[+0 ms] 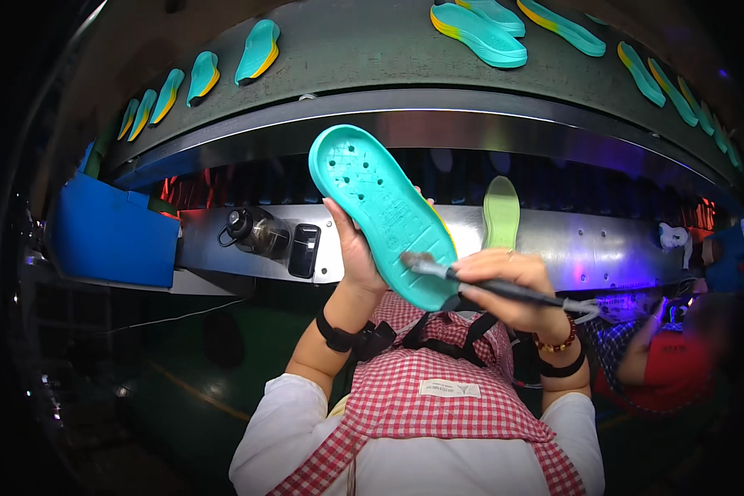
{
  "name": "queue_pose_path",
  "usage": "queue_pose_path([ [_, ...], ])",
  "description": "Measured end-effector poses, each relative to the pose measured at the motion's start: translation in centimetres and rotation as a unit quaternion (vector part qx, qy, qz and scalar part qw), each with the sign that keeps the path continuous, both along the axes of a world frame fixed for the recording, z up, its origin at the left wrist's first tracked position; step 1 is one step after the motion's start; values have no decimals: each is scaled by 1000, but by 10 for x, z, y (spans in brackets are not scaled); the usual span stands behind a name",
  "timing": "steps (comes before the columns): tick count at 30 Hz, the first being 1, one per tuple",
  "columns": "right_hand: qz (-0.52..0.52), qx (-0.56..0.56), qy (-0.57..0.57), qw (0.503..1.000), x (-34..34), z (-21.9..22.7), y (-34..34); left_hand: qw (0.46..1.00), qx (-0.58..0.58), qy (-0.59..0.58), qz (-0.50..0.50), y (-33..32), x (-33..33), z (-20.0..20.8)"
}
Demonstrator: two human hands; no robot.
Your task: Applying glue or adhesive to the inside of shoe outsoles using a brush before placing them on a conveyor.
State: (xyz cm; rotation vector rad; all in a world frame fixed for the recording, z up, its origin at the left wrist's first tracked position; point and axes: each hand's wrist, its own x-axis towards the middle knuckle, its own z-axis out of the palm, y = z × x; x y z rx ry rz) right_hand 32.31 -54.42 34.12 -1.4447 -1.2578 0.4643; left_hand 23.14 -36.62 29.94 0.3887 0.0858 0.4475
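Right now, gripping a turquoise, foot-shaped shoe sole with yellow edging [397,211] in the left hand [357,256], clasping it around the sides of its middle. Tilting it, hollow face in view, with the holed end toward the upper left. Holding it up over the silver metal tabletop [554,248], bringing the lower end close to the red-and-white checked apron [455,413]. And over in the right hand [504,285], pinching a slim brush with a dark handle [521,291] between thumb and fingers, with a pale loop of cord at the rear end. Putting the bristle end to the hollow face, near the lower end; too blurred there to tell single bristles apart. Just beyond the right hand, spotting a pale green sole-shaped piece [501,213], reaching past the tabletop's far edge. Off to the left, finding a dark see-through bottle with a black lid [264,235] beside a flat black rectangular object [304,250]. Farther back, seeing more turquoise soles with yellow edging [259,51] spread along a dark grey-green belt [355,62].
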Motion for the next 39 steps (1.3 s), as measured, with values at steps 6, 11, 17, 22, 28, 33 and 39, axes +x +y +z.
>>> queue_pose_path([
  [6, 95, 33, 237, 966, 7, -8, -13, 998, 11, -59, -15, 9, -2, 21],
  [11, 38, 55, 491, 868, -8, -20, 5, 995, 91, 39, -6, -7, -4, 27],
  [17, -17, 68, 307, 949, -33, -15, 6, 997, 64, 25, -20, -18, -4, 22],
  [22, -81, 79, 117, 987, -17, -13, 10, 998, 25, 65, 11, -11, -2, 10],
  [28, 49, 33, 236, 970, -8, 6, 9, 998, 8, 56, 27, -8, 3, 5],
  [33, 65, 34, 35, 997, 9, 10, 10, 998, 53, 22, -12, 0, 1, 18],
  [39, 87, 31, -11, 996, -4, 11, 5, 998, 16, 23, -58, 9, 4, 12],
])
